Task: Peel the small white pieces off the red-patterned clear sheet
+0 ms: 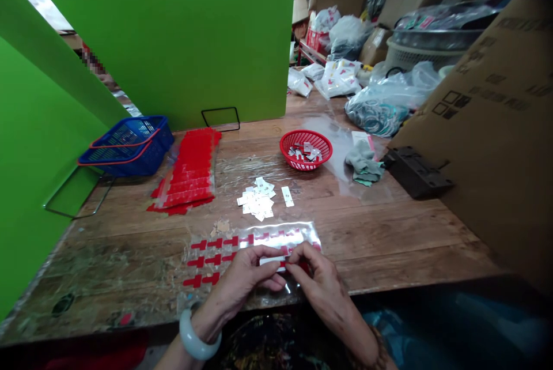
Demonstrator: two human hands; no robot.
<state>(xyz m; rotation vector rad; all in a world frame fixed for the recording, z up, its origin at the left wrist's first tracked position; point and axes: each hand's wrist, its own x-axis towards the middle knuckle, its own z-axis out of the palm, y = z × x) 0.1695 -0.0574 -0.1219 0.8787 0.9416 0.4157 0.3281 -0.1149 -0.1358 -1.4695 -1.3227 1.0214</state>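
Note:
Just above a clear plastic sheet (309, 231) with rows of red T-shaped stickers (211, 260), my left hand (246, 278) grips a small white card (268, 261) between thumb and fingers. At the right end of that card, my right hand (322, 275) pinches a small red piece (283, 264), its thumb and index finger closed. Part of the red piece is hidden by the fingers. Beyond the hands lies a loose pile of white cards (258, 200), with one single card (287, 196) to its right.
A red basket (326, 158) holding white and dark pieces stands behind the pile. Stacked red sheets (190, 168) and a blue basket (125, 168) are at left. A grey cloth (364, 161) and a dark metal block (417, 173) lie at right. Green panels (173, 36) rise behind.

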